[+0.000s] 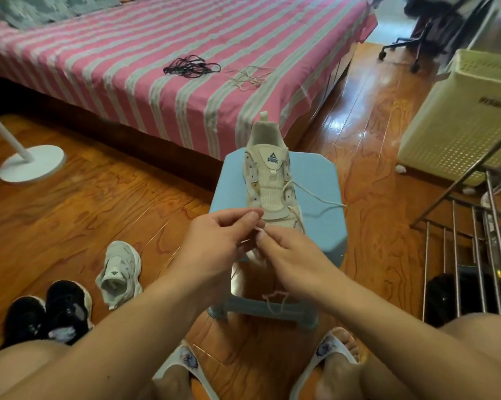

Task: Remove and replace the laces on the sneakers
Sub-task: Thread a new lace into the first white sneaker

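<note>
Floor: wooden boards, blue stool point(324, 180) beside striped bed point(157, 53).
Sneaker: cream sneaker point(272, 180) sits on stool.
Grip: my left hand point(214, 241) and right hand point(295, 255) both pinch its cream lace point(315, 197) at the toe.

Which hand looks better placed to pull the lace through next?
Probably the right hand: it pinches the lace end at the sneaker toe, while the left hand beside it seems only to steady the lace.
</note>
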